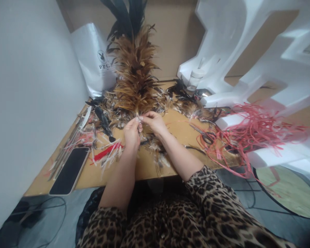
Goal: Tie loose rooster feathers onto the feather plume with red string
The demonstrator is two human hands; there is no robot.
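Left hand (132,132) and right hand (154,122): fingertips meet, both grips pinched at the base of the upright brown feather bundle (136,74), above the surface (179,119).

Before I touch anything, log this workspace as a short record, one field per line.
left hand: fingers pinched at the base of the feather bundle
right hand: pinching at the same spot
bundle: upright, brown, long dark feathers on top
phone: flat, screen dark, near left of table
scissors: right of both hands, by pink strips
white bag: behind, left of bundle
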